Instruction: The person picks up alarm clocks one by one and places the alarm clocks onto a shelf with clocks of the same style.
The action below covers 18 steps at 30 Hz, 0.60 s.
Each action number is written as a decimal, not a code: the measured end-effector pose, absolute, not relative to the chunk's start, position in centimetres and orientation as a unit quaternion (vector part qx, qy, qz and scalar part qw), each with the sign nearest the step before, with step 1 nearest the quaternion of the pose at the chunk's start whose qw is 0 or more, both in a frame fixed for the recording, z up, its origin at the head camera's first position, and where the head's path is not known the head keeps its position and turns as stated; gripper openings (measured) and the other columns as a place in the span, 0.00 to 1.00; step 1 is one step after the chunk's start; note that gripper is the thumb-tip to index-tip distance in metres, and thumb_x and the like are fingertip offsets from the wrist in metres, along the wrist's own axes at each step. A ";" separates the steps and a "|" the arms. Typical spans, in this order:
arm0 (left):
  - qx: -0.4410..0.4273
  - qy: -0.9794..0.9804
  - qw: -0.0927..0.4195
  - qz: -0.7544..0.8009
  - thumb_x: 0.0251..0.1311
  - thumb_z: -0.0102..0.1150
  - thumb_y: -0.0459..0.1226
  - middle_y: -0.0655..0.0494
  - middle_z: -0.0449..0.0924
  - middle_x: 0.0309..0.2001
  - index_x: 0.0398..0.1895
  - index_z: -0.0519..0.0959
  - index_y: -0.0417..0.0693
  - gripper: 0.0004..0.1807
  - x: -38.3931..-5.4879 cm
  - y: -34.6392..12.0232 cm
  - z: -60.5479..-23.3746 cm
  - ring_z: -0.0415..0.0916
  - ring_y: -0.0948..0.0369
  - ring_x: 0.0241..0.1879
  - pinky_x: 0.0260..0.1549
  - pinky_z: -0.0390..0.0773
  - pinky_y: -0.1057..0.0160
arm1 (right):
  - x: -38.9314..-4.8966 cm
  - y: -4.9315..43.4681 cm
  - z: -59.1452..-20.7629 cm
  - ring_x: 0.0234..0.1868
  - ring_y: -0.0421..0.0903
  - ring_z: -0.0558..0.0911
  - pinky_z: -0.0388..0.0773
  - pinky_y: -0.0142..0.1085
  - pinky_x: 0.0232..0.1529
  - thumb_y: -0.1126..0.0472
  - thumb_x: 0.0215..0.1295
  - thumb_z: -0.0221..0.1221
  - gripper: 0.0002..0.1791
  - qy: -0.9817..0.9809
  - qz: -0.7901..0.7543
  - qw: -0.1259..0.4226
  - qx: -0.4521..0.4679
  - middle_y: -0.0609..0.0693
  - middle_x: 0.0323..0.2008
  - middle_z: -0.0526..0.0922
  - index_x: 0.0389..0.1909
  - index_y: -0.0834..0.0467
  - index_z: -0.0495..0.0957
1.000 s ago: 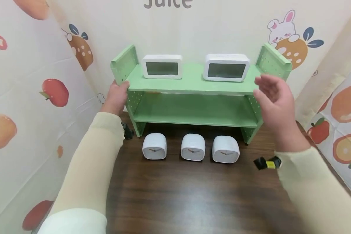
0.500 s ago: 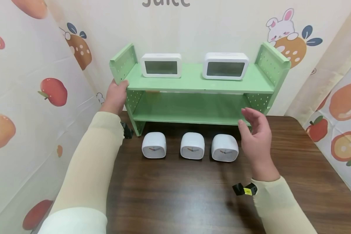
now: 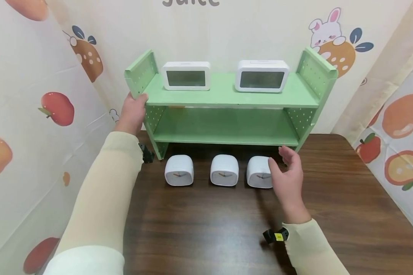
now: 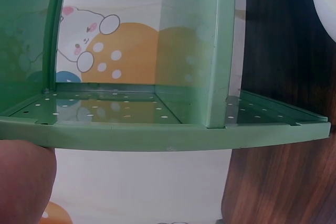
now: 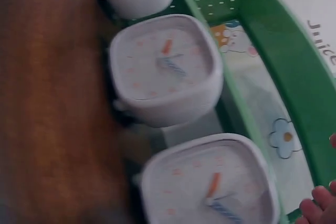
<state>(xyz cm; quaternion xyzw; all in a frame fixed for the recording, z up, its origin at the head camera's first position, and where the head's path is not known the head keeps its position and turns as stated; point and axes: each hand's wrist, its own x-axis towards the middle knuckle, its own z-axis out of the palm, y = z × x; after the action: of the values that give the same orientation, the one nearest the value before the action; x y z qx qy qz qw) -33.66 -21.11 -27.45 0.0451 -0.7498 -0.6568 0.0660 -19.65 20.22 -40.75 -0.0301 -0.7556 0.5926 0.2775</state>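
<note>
In the head view, my left hand (image 3: 132, 114) grips the left side of a green two-tier shelf (image 3: 223, 87), at the height of its upper board. The left wrist view shows part of that hand against the green side panel (image 4: 142, 136). My right hand (image 3: 289, 181) is at the rightmost white analog clock (image 3: 256, 164), fingers apart and relaxed, hiding the clock's right edge. Whether it touches the clock cannot be told. Two more such clocks, a middle one (image 3: 224, 162) and a left one (image 3: 179, 162), stand in a row before the shelf. Fingertips (image 5: 317, 205) show in the right wrist view.
Two white digital clocks, a left one (image 3: 186, 78) and a right one (image 3: 262, 79), stand on the upper board with dark screens. Below lies a brown wooden tabletop (image 3: 199, 233). Fruit-printed curtains (image 3: 399, 145) hang close behind and on both sides.
My right hand has come down and leftward from beside the upper board to the rightmost analog clock. The left hand keeps its hold on the shelf. The head view has shifted slightly.
</note>
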 end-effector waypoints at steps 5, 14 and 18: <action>0.045 -0.744 0.064 -0.663 0.80 0.42 0.48 0.56 0.62 0.75 0.80 0.56 0.62 0.29 -33.6 -21.2 -27.5 0.60 0.58 0.72 0.74 0.55 0.49 | -19.4 18.7 -42.8 0.69 0.57 0.63 0.60 0.52 0.69 0.60 0.64 0.69 0.40 -0.781 0.568 0.243 -0.096 0.62 0.69 0.65 0.71 0.67 0.61; 0.036 -0.748 0.056 -0.660 0.80 0.41 0.48 0.57 0.62 0.75 0.81 0.56 0.63 0.29 -33.7 -21.2 -27.5 0.60 0.57 0.71 0.74 0.55 0.47 | -19.4 16.7 -46.0 0.72 0.62 0.56 0.56 0.59 0.70 0.48 0.46 0.81 0.66 -0.797 0.531 0.228 -0.177 0.65 0.72 0.53 0.77 0.63 0.48; 0.039 -0.748 0.057 -0.660 0.80 0.41 0.48 0.57 0.62 0.75 0.81 0.55 0.63 0.29 -33.6 -21.2 -27.4 0.61 0.57 0.71 0.74 0.56 0.47 | -19.6 16.5 -46.7 0.72 0.61 0.57 0.58 0.57 0.71 0.46 0.44 0.82 0.69 -0.787 0.551 0.205 -0.189 0.64 0.73 0.51 0.78 0.61 0.47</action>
<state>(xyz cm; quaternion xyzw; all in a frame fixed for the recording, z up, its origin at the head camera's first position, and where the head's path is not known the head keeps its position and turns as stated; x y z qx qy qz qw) -33.57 -21.16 -27.41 0.0392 -0.7483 -0.6597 0.0572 -19.61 16.54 -46.73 -0.1885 -0.7868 0.5507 0.2053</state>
